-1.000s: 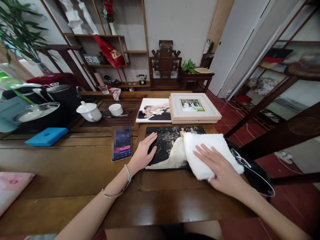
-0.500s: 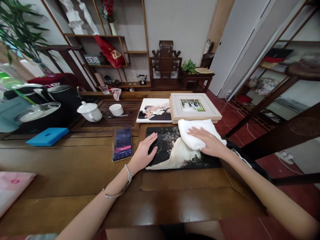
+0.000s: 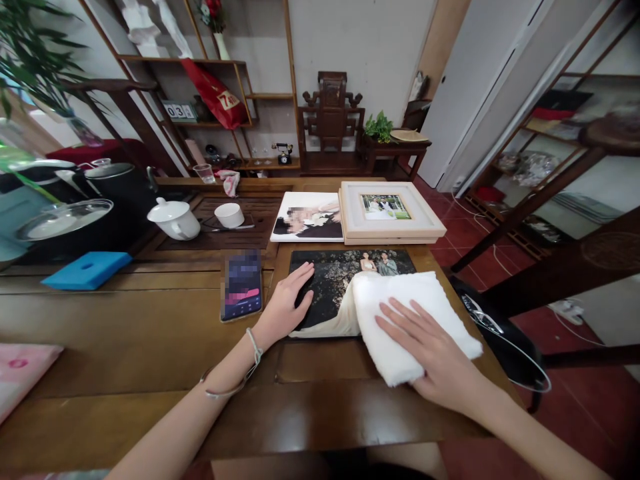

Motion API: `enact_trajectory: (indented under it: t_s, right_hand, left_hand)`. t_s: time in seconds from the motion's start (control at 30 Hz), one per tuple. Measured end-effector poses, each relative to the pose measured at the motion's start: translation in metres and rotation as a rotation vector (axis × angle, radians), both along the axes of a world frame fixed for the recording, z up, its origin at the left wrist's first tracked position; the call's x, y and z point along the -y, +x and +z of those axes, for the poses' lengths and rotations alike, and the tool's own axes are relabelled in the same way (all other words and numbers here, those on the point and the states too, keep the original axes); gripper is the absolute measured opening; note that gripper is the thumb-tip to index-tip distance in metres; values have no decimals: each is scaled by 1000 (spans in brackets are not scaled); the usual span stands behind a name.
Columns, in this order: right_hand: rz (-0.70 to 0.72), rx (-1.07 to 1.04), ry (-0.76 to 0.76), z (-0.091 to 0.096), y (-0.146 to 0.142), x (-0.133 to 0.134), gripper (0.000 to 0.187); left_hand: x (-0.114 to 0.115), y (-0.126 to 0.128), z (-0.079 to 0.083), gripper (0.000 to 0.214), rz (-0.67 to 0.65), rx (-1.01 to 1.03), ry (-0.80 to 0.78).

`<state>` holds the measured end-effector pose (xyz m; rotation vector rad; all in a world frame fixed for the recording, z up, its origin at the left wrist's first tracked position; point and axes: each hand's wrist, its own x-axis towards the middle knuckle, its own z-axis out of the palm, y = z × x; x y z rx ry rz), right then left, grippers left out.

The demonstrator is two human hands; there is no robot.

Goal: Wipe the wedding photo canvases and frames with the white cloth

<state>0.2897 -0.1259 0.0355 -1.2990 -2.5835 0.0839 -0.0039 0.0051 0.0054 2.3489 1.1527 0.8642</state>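
Three photo pieces lie on the wooden worktop [image 3: 125, 333] — a dark frameless wedding print [image 3: 335, 287] nearest the person, a second frameless print [image 3: 307, 218] at its 12 o'clock, and one pale framed photo [image 3: 390, 212] at about 1 o'clock. There is one folded white towel [image 3: 410, 317], one phone [image 3: 242, 285], one white teapot [image 3: 173, 219], one white cup [image 3: 229, 215] and one blue sponge block [image 3: 86, 269].

The towel covers the dark print's right part and overhangs its near edge. The right hand [image 3: 435, 350] lies flat on top of the towel, its fingers [image 3: 400, 320] spread and straight, pressing down rather than gripping; most of the towel shows toward 11 o'clock of the palm. The left hand [image 3: 286, 308] rests on the print's left edge, fingers [image 3: 304, 277] slightly parted and flat on the dark surface, holding nothing. The phone lies just beside this hand at 9 o'clock.

On the shelf, a block calendar [image 3: 176, 111] reads "03" with a further digit unclear — the red bag [image 3: 216, 99] carries pale digits too small to read surely.
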Motion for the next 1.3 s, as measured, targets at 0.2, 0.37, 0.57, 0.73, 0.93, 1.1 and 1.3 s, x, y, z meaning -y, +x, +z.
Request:
enact_trajectory:
  t_s: [0.2,0.37,0.57,0.73,0.93,1.1,1.3]
  right_hand:
    - [14,-3,-29,1,-4,-21,89]
    - [-45,-34,-34,2,-10,-89,83]
    - [-178,-14,-22,1,-28,-126,77]
    - [-153,29,-29,0,-37,-86,83]
    - [-17,92,-21,0,-49,-7,96]
    - [-26,95,-78,5,-50,-22,92]
    - [-124,56,-76,6,-56,-98,82]
  left_hand:
    - [0,0,2,46,-11,-5,0]
    - [0,-1,2,46,-5,-14,-7]
    - [-1,-2,0,46,-12,-20,2]
    - [0,-2,-1,46,-10,-27,14]
    - [1,-1,-2,46,1,-29,9]
    - [0,0,-1,47,-2,-31,3]
    - [0,-1,-1,48,-14,-36,8]
